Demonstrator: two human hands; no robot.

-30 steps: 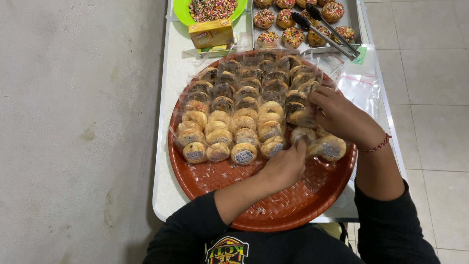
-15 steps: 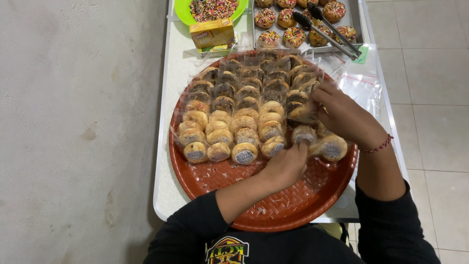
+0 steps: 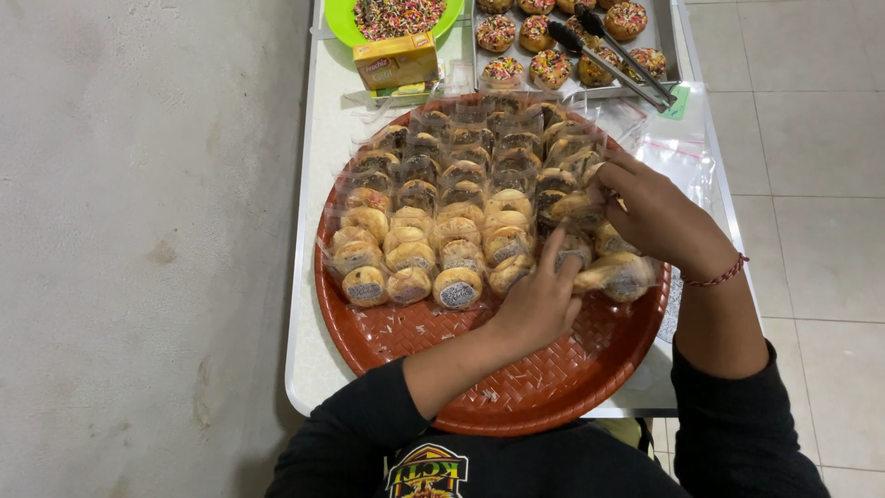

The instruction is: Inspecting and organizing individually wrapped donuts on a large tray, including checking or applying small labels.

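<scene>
Head view, looking straight down on a white worktop (image 3: 309,277) set against a grey wall.

Large round reddish-brown woven tray (image 3: 553,387) in the middle of the worktop, near edge overhanging toward the body. Upper part packed with rows of small round pastries in clear wrappers (image 3: 442,221), rows close and touching; bare weave with pale crumbs across the near part.

Left hand (image 3: 539,300) palm down on the tray, fingers stretched forward and partly spread, tips resting on wrapped pieces at the near right end of the rows. Not closed around anything that can be seen.

Right hand (image 3: 659,217) over the right end of the rows, fingers curled down among the wrappers, pinching at a wrapped pastry (image 3: 576,207); exact grip hidden under the fingers. Red cord bracelet (image 3: 719,274) at the wrist. Black sleeves on both arms.

One wrapped piece (image 3: 619,275) lying between the two hands, near the right rim of the tray, just beside the left fingertips.

Far end of worktop: green bowl of coloured sprinkles (image 3: 401,17), small yellow box (image 3: 396,63) in front of it, metal tray (image 3: 659,55) of sprinkle-topped doughnuts (image 3: 551,66) with dark tongs (image 3: 613,55) lying across them. Empty clear bags (image 3: 687,152) right of the round tray.
</scene>
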